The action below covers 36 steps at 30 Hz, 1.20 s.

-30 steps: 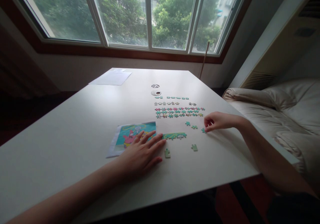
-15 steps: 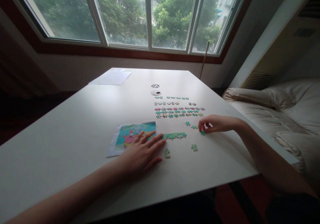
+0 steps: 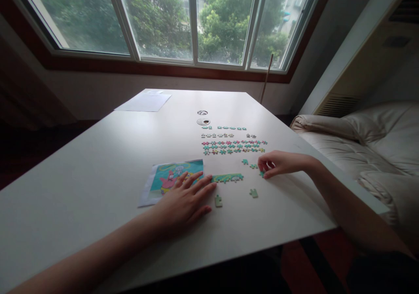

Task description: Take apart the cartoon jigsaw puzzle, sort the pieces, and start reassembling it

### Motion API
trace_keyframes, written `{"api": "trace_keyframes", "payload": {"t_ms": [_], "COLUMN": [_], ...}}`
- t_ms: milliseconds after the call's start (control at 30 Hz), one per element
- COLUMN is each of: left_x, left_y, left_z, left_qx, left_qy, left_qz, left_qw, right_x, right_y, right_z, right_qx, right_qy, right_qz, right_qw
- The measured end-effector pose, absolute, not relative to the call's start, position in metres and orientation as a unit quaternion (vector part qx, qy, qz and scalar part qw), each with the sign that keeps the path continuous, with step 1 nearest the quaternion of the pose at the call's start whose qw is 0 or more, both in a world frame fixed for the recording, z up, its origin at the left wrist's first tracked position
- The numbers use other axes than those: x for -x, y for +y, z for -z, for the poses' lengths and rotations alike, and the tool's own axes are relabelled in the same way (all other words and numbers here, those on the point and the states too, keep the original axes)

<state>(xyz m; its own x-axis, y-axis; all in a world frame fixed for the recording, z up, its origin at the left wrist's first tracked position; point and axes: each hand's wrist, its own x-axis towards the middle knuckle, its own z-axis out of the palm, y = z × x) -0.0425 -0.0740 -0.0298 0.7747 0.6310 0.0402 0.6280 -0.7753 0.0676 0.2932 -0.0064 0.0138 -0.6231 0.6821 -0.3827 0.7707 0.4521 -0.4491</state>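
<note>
My left hand (image 3: 185,202) lies flat and open on the white table (image 3: 98,167), its fingers over the lower right corner of a cartoon picture card (image 3: 173,178). Just right of its fingertips lies a joined strip of green puzzle pieces (image 3: 228,178). My right hand (image 3: 278,163) is pinched on a small green puzzle piece (image 3: 262,173) at the table surface. Loose pieces lie near: one (image 3: 218,201) by my left thumb, one (image 3: 253,193) further right, two more (image 3: 248,164) above.
Rows of sorted puzzle pieces (image 3: 234,147) run across the table beyond my hands, with two round lids (image 3: 203,117) behind them. A sheet of paper (image 3: 144,102) lies at the far left corner. A cushioned sofa (image 3: 366,145) stands right of the table, windows behind.
My right hand has slid left with the green piece pinched in its fingers. My left hand has stayed flat on the card.
</note>
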Motion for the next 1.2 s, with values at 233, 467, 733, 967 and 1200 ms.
{"api": "trace_keyframes", "payload": {"t_ms": [233, 467, 733, 967, 1200], "left_x": [0.043, 0.042, 0.043, 0.043, 0.042], "left_y": [-0.073, -0.072, -0.073, -0.072, -0.073], "left_z": [0.031, 0.033, 0.033, 0.033, 0.033], "left_qx": [-0.943, -0.943, -0.942, -0.943, -0.943], "left_qy": [0.33, 0.33, 0.333, 0.33, 0.329], "left_qz": [-0.044, -0.039, -0.033, -0.034, -0.043], "left_qw": [0.023, 0.025, 0.023, 0.028, 0.03], "right_x": [-0.29, -0.282, -0.273, -0.276, -0.268], "right_y": [-0.006, -0.001, -0.002, 0.0, -0.005], "right_z": [-0.016, -0.001, 0.002, 0.003, 0.002], "right_qx": [-0.442, -0.455, -0.393, -0.428, -0.411], "right_qy": [0.865, 0.869, 0.888, 0.879, 0.877], "right_qz": [0.236, 0.189, 0.228, 0.204, 0.247], "right_qw": [0.017, -0.035, -0.069, -0.06, -0.042]}}
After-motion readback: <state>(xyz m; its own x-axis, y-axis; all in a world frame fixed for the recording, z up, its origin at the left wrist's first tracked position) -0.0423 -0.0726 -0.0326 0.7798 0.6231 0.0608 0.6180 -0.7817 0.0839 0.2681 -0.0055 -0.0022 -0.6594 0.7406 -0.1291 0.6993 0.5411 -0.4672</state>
